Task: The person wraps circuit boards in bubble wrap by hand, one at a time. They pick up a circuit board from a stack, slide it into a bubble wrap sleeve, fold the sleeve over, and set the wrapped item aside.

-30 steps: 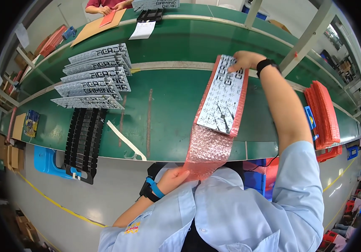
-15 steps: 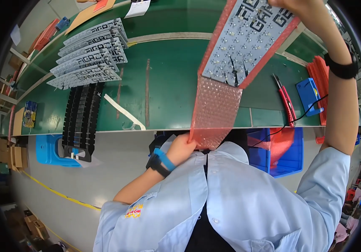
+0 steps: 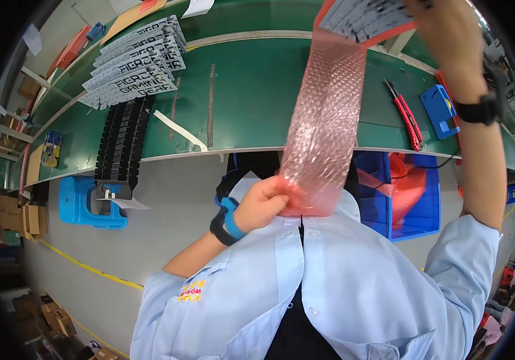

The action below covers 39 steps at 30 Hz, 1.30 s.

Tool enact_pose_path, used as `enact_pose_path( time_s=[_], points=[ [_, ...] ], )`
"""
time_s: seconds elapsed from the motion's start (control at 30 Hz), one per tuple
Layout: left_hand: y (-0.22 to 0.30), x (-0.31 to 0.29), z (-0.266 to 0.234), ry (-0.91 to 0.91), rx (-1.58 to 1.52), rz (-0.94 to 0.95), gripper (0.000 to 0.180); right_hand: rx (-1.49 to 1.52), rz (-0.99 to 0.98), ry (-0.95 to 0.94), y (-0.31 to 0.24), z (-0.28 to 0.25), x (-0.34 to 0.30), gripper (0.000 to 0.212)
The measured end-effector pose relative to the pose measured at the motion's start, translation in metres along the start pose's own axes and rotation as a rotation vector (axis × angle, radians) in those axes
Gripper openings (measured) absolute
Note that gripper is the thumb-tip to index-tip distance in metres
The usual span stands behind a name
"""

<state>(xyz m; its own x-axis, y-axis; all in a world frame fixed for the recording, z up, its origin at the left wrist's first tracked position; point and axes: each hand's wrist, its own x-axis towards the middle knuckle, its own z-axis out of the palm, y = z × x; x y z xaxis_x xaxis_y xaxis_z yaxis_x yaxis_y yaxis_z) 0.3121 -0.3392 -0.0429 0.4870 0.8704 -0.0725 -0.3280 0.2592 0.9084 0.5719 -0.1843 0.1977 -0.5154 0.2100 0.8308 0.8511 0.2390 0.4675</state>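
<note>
My left hand (image 3: pixel 263 203) is closed on the lower end of a long pink bubble-wrap bag (image 3: pixel 329 108), close to my shirt front. The bag stretches up and away over the bench edge. At its far end is a white circuit board (image 3: pixel 365 18) with black lettering, pink wrap showing along its edges; the top frame edge cuts it off. My right hand (image 3: pixel 449 42), raised and blurred, grips the board's upper right part, fingertips partly out of view. More such boards (image 3: pixel 134 66) stand in a row in a black slotted rack (image 3: pixel 123 138) on the left.
A red box cutter (image 3: pixel 406 114) and a blue tape-dispenser-like holder (image 3: pixel 439 111) lie on the green bench (image 3: pixel 251 102) to the right. A white strip (image 3: pixel 179 129) lies left of centre. Below are a blue bin (image 3: pixel 416 198) with pink wrap and a blue stool (image 3: pixel 89 204).
The board has moved up and away with my right hand, partly leaving the frame. More of the bubble-wrap bag shows between the hands. My left hand keeps its hold near my shirt.
</note>
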Motion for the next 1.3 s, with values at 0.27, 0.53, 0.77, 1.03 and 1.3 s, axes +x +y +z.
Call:
enact_pose_path(
  time_s=[0.27, 0.53, 0.77, 1.03, 1.3],
  points=[
    [-0.016, 0.032, 0.0, -0.025, -0.169, -0.262, 0.027, 0.103, -0.077, -0.202, -0.056, 0.026, -0.079, 0.047],
    [-0.009, 0.036, 0.005, 0.108, -0.221, -0.061, 0.021, 0.618, 0.157, -0.625, -0.125, -0.011, -0.139, 0.044],
    [-0.01, 0.033, -0.006, -0.037, -0.148, -0.153, 0.02, 0.988, 0.17, -1.005, -0.103, 0.006, -0.106, 0.037],
    [-0.037, 0.038, -0.032, -0.1, -0.095, -0.21, 0.024, 1.162, 0.033, -0.456, -0.176, 0.089, 0.04, 0.038],
    [-0.037, 0.048, -0.038, -0.141, 0.082, -0.18, 0.026, 1.076, -0.004, -0.616, -0.297, 0.151, 0.075, 0.033]
  ],
)
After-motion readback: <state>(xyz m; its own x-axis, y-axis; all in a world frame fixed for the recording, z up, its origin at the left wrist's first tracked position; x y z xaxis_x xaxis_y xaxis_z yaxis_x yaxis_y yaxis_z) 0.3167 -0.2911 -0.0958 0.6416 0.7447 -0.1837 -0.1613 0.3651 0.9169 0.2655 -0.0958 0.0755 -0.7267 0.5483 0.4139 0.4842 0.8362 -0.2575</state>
